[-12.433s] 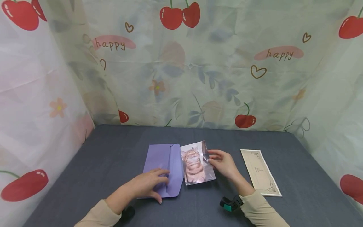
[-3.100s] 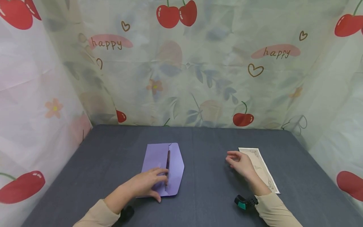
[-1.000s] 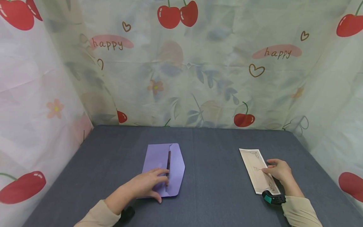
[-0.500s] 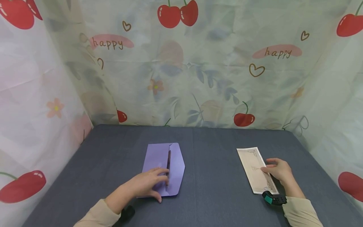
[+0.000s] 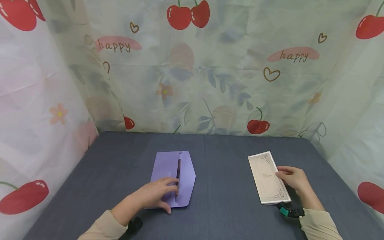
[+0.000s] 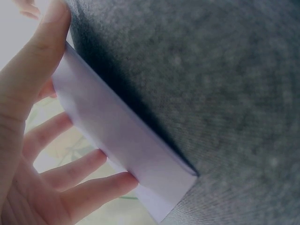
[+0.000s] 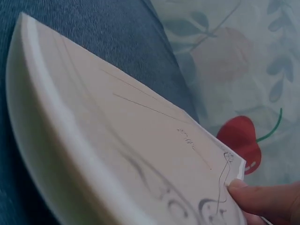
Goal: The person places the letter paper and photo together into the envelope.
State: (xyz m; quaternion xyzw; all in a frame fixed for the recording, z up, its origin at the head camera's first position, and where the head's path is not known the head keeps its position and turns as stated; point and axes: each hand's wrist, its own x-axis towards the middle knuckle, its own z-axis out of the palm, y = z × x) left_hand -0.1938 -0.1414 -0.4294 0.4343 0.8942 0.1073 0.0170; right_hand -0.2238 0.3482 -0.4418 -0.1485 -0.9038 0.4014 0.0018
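Observation:
A purple envelope point(image 5: 187, 176) lies on the table with its flap spread to the right. Through its slit-like opening a dark brown strip shows. My left hand point(image 5: 156, 195) rests on the envelope, fingers spread over its face and thumb by the near edge; in the left wrist view the fingertips point(image 6: 124, 180) touch the purple paper. On the right, my right hand point(image 5: 295, 178) pinches the right edge of a cream card point(image 5: 264, 173) with ornate corner scrolls. The right wrist view shows the card point(image 7: 136, 122) bowed and partly raised, with the thumb on its printed face.
Dark grey cloth covers the table point(image 5: 222, 186). A printed curtain point(image 5: 204, 83) with cherries hangs behind and at both sides. A black band with a teal patch point(image 5: 289, 210) is on the right wrist; a dark device point(image 5: 135, 226) sits under the left one.
A cat photo in a clear sleeve, earlier half inside the envelope, is out of sight. My right hand has moved to the card, gripped it, and shifted it slightly left, tilting it. The left hand has stayed.

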